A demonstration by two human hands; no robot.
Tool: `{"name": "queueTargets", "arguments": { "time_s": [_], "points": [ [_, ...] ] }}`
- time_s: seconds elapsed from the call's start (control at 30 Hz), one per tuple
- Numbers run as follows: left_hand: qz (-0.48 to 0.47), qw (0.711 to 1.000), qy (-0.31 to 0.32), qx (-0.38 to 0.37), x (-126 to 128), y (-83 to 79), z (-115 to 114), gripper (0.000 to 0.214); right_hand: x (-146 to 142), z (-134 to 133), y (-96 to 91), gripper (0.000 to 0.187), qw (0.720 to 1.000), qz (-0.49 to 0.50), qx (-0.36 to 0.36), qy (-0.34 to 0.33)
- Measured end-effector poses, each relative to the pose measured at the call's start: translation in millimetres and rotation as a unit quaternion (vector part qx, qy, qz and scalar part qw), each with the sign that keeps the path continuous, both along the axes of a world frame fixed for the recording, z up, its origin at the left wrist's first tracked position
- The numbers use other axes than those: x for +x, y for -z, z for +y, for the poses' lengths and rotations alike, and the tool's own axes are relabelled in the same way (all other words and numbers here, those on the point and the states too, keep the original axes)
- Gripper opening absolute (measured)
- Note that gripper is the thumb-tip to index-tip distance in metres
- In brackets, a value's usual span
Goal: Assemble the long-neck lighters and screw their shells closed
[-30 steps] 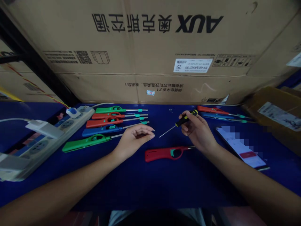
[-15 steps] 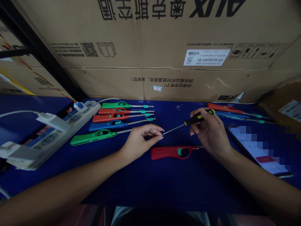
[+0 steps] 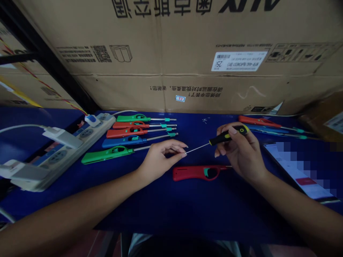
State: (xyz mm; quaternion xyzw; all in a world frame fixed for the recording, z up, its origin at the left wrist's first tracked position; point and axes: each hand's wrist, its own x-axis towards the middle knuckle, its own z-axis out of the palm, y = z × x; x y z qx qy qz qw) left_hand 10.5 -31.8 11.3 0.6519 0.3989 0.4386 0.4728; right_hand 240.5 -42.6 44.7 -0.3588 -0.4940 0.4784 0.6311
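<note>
Screwdriver [image 3: 221, 137] is gripped by its handle in the right hand [image 3: 242, 151], fingers wrapped, thumb pressed on top; shaft is angled down-left to the left hand [image 3: 159, 159]. Left hand is half curled, thumb tip right at the screwdriver tip; whether something small is pinched there cannot be told. Dark red lighter [image 3: 191, 172] is laid flat on the blue table [image 3: 171, 207], below the shaft, on the wearer's side, between both hands; its tube end is partly covered by the right hand. Nearer green lighter [image 3: 107, 154] is set beside the left hand, its tube end hidden behind it. Phone [image 3: 297, 171] is placed right of the right hand.
</note>
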Motion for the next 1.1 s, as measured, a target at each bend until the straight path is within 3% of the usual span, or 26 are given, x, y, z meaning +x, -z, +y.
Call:
{"name": "queueTargets", "arguments": {
  "time_s": [0.77,1.1],
  "points": [
    [-0.002,1.0,-0.007,-0.003,1.9,-1.9,-1.8,0.018,2.0,2.2,1.2,0.014,1.0,0.02,-0.01,-0.007],
    [0.001,0.999,-0.001,0.049,0.9,2.0,-0.6,0.018,4.4,4.9,4.6,0.014,0.999,-0.002,0.018,-0.026]
  ]
}}
